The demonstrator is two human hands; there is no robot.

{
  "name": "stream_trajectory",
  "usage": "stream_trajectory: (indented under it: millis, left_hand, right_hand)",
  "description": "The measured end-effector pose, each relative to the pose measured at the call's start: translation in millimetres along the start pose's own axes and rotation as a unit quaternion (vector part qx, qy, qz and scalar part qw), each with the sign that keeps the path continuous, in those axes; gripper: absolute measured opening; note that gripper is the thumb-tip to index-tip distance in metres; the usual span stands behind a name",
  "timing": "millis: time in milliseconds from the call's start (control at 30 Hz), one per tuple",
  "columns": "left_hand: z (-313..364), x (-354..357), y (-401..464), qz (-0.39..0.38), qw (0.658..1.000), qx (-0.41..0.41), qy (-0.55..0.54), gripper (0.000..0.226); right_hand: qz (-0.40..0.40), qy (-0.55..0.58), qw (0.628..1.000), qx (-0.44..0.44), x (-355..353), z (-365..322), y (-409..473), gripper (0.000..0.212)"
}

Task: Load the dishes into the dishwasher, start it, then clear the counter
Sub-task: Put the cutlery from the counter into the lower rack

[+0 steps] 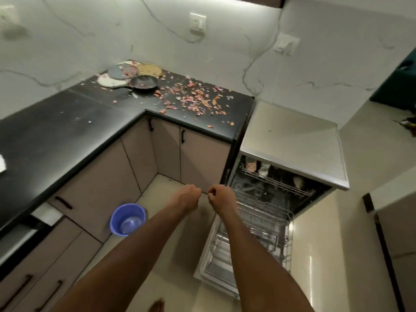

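Soiled plates (126,75) overlap in the counter's (56,131) back corner; left hand (188,198) and right hand (219,198) curl empty-fisted.

A black L-shaped counter (67,131) wraps the corner. In its far corner lies a cluster of dirty plates (117,75) with a dark pan (144,82) touching them. Pink and orange peels (198,97) are scattered over the right stretch, toward the edge. A blue bucket (127,219) stands on the beige floor (157,190) near the cabinets
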State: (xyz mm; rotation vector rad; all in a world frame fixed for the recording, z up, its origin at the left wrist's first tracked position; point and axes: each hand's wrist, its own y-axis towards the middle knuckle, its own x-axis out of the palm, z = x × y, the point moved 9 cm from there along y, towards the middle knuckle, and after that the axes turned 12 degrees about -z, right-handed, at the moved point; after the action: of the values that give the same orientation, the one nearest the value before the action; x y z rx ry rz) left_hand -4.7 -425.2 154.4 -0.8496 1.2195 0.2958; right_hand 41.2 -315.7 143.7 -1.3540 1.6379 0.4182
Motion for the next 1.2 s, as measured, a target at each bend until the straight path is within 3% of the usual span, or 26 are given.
stream_trajectory:
  millis: [267,500,933,1200]
  left_hand:
    - [-146.7,-45.5,-8.7,0.006,0.998,-0.053,0.034,0.026]
    - [-227.7,-69.4,18.4,0.015,0.997,-0.080,0.009,0.026]
    - [-389.9,-139.8,166.2,0.025,0.987,-0.154,-0.025,0.023]
    - [-468.2,-179.4,254.1,0.046,0.969,-0.205,-0.133,0.024]
  right_hand:
    - [0.015,-0.005,0.998,-0.055,18.3,-139.1,64.2,0.019]
    - [0.003,-0.073,0.993,-0.092,20.3,-213.8,128.2,0.021]
    - [-0.046,-0.118,0.981,-0.149,9.5,-305.5,362.2,0.021]
    - [-0.075,-0.145,0.969,-0.187,2.2,-349.7,476.5,0.022]
